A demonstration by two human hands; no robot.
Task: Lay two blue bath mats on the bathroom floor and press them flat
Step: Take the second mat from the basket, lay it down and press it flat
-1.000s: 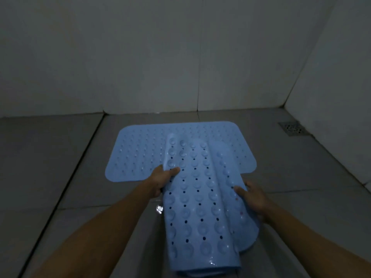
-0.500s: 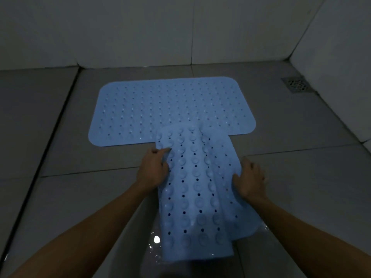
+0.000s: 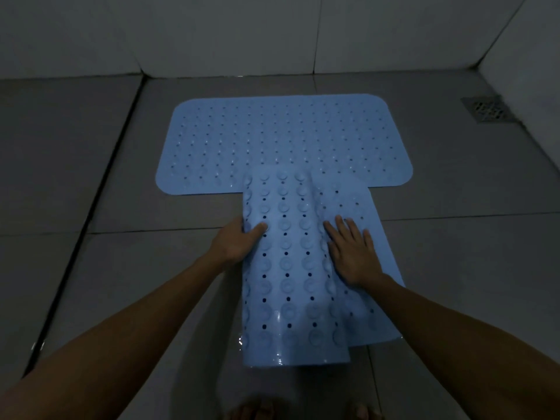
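Obs.: first light-blue perforated rubber bath mat (image 3: 285, 137) lies spread flat on the grey tiled floor (image 3: 91, 177), long side across the view, near the back wall. Second light-blue rubber mat with suction cups showing (image 3: 291, 268) lies nearer the person, lengthwise, its far end overlapping the first mat's near edge. It is folded along its length: the left flap lies turned over with cups up, while the right strip rests flat, top face up.

Change: one second ago the second mat was held up off the floor with both hands gripping its edges; half a second ago it was coming down. Now it rests on the tiles. The right hand (image 3: 351, 253) has let go and lies on the mat with fingers straight and spread, palm down, beside the fold. The left hand (image 3: 239, 241) still grips the left edge of the folded flap, thumb on top, fingers curled beneath.

Judgement: laying is nearly done, pressing has begun on the right. The flap probably needs opening leftward so the cups face down. Overlap with the first mat may prevent full contact.

Other: square metal floor drain (image 3: 488, 110) at far right.
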